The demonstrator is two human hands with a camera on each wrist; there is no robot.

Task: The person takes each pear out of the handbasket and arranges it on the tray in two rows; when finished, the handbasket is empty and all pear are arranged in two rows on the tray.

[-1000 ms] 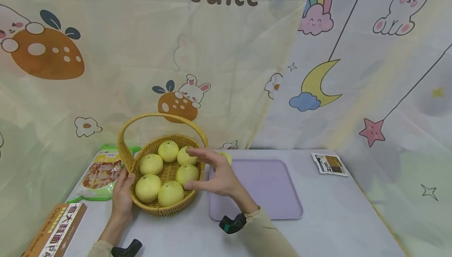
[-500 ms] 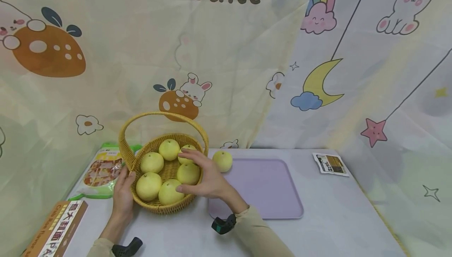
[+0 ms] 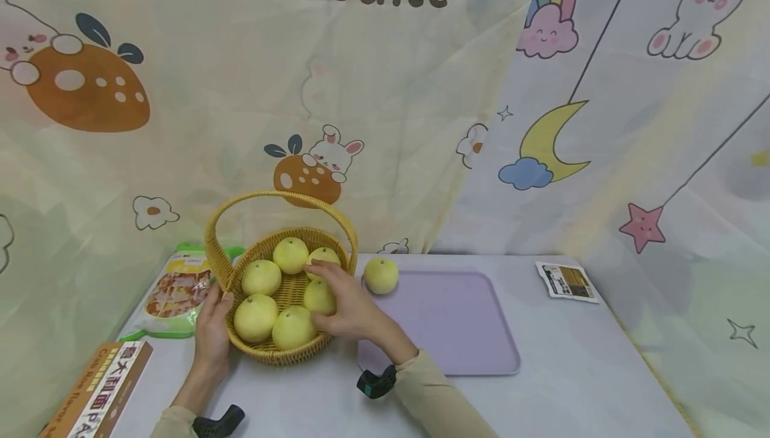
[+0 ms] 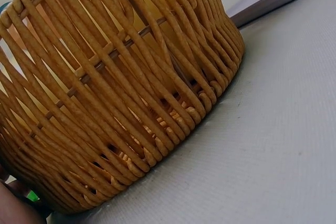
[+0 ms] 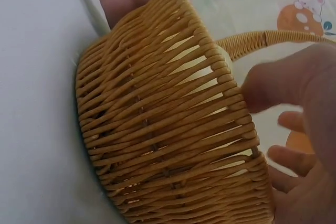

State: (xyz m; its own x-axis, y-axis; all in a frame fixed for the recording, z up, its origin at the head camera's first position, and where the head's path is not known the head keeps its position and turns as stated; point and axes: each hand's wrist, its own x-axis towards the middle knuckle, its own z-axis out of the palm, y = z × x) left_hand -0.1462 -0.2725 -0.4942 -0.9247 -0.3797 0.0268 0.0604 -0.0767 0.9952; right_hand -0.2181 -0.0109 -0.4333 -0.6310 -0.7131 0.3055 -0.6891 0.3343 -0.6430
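A yellow wicker basket (image 3: pixel 283 358) with a tall handle stands on the table, holding several round, pale yellow-green fruits (image 3: pixel 255 317), pears or apples. My left hand (image 3: pixel 212 338) grips its left side at the handle's base, thumb by the rim. Over the right rim reaches my right hand (image 3: pixel 349 304), thumb and fingers spread apart around a fruit (image 3: pixel 320 296) that it partly covers. In the right wrist view the thumb (image 5: pixel 273 85) bends over the rim; the wicker hides whether it touches fruit. Another such fruit (image 3: pixel 381 275) sits at the back left corner of a purple tray (image 3: pixel 445 324).
A green-edged food bag (image 3: pixel 174 297) lies behind the left hand. Nearer, at the left, is a brown pasta box (image 3: pixel 99 391). A small white-and-brown packet (image 3: pixel 567 281) lies at the back right. A printed cloth backdrop (image 3: pixel 385 124) rises behind the table.
My right hand has moved left and a little down over the basket's right side, uncovering the fruit by the tray. The left hand keeps its place on the basket.
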